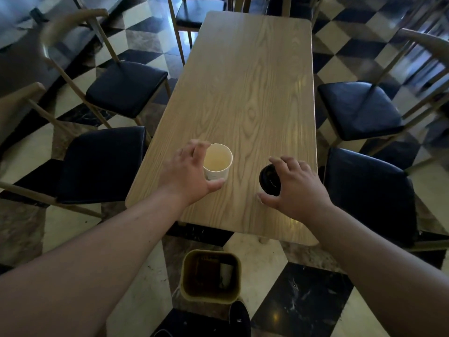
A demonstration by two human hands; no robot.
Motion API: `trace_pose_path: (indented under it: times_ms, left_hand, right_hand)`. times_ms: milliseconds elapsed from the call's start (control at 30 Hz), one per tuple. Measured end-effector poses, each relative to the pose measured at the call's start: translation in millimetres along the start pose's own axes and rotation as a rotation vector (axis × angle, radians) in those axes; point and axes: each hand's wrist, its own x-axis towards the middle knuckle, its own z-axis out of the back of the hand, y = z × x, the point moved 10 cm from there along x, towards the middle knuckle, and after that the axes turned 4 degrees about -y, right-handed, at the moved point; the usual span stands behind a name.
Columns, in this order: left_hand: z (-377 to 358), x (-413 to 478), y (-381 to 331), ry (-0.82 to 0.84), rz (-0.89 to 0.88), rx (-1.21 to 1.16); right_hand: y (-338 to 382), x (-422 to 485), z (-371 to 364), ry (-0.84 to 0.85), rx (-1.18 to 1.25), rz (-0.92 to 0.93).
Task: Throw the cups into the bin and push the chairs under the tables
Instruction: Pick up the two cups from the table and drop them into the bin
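Bottom centre: bin [187, 288], open-topped, on the floor just below the near table edge, w/ some dark contents inside. A dark shoe [239, 319] sits beside it.

Mid-frame: both forearms reach over the table [255, 81]. Left hand [187, 176], fingers spread, curls round the open paper cup [217, 161], thumb near its base; not yet closed on it. Right hand [300, 188], also spread, hovers at the dark-lidded cup [269, 180]; contact can't be told. Both cups stand upright near the table's lower end.

Left and right edges: four chairs, e.g. left near chair [102, 164] and right near chair [366, 190], stand pulled out from the table.

Step in hand, by judgement: grasping the cups. Next move calls for closing both grips, lifting, then drawing back over the bin to drop. Chairs come after.
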Motion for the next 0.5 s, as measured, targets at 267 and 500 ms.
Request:
trace_pose_path:
  times_ms: [267, 500]
  left_hand:
    - [-25, 28, -3, 0.119, 0.060, -0.010]
    - [-35, 40, -1, 0.205, 0.084, 0.071]
  right_hand:
    - [-14, 12, -21, 0.056, 0.081, -0.045]
    - [-14, 17, -29, 0.062, 0.128, -0.041]
